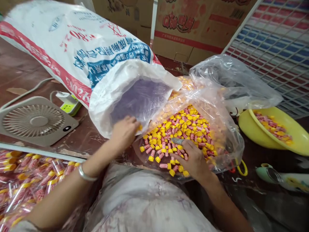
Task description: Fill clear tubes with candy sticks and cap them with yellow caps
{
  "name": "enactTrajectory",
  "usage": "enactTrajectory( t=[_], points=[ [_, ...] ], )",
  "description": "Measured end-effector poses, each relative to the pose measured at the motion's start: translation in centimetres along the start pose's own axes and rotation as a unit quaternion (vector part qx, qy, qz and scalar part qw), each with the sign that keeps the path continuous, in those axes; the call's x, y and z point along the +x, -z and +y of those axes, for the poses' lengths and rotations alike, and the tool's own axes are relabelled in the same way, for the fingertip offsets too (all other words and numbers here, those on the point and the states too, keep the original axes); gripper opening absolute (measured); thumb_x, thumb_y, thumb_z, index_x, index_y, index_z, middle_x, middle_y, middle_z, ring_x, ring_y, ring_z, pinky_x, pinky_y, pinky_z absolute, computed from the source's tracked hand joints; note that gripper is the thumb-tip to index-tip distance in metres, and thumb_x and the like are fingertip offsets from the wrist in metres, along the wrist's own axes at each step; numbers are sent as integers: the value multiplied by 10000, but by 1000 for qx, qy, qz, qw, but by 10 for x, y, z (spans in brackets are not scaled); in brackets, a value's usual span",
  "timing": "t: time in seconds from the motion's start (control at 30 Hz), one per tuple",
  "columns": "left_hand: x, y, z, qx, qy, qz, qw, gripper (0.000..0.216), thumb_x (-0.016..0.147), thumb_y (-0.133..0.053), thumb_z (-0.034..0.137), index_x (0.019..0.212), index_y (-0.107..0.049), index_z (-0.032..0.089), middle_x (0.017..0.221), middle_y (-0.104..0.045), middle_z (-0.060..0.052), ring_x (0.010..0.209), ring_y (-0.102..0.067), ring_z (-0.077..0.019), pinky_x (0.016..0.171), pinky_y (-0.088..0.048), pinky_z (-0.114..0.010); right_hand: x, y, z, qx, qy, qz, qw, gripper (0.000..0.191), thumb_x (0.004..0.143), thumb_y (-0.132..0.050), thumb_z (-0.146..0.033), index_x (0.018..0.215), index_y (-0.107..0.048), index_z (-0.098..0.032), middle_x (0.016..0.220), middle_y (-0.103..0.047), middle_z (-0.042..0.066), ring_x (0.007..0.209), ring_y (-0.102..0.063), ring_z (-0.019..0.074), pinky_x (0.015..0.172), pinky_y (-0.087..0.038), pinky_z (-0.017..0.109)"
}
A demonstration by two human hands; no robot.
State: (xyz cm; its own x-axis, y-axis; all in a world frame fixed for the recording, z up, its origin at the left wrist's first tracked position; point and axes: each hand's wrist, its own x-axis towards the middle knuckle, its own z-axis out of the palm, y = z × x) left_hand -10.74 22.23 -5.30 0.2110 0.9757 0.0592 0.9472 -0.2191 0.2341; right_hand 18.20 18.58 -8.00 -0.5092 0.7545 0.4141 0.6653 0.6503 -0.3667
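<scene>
A heap of small yellow-capped bottles (173, 132) with red-and-white contents spills from a clear plastic bag (227, 129). My right hand (193, 159) rests on the near side of this heap, fingers apart, with a grey wrap on one finger. At the mouth of a large white woven sack (101, 103) is my left hand (125, 130), its fingers curled and slightly blurred. A yellow cap shows at its fingertips; the rest of that bottle is hidden. The sack lies on its side, its purplish inside facing me.
A small fan (36, 120) lies on the left beside a power strip (70, 104). Packed bottles (31, 180) fill the lower left. To the right are a yellow bowl (260, 135) of bottles, scissors (242, 168) and a white wire rack (270, 54). Cardboard boxes (178, 42) stand behind.
</scene>
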Motion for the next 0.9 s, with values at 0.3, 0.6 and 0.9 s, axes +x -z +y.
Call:
enactTrajectory(
  t=[0.3, 0.6, 0.9],
  points=[
    [36, -14, -35, 122, -42, -41, 991, 358, 939, -357, 79, 903, -713, 91, 1022, -656, -167, 1039, -583, -315, 861, -408, -391, -26, -11, -13, -78, 36, -200, 976, 152, 861, -779, -225, 921, -644, -189, 1010, -635, 73, 972, -576, 259, 840, -515, 412],
    [-19, 12, -8, -404, 44, -129, 904, 328, 821, -701, 463, 823, -709, 135, 637, -614, 17, 562, -475, -107, 522, -337, -218, -2, 6, -1, 113, -23, 3, 993, 177, 971, -646, -336, 864, -598, -204, 839, -623, 36, 777, -628, 193, 680, -529, 293],
    [-54, -21, 40, -657, 111, -217, 713, 342, 627, -869, 405, 779, -721, 137, 645, -554, 31, 609, -451, -108, 567, -365, -217, 21, 1, -25, 246, -37, 10, 968, 214, 949, -687, -416, 933, -636, -208, 814, -700, 10, 721, -691, 158, 694, -586, 262]
  ],
)
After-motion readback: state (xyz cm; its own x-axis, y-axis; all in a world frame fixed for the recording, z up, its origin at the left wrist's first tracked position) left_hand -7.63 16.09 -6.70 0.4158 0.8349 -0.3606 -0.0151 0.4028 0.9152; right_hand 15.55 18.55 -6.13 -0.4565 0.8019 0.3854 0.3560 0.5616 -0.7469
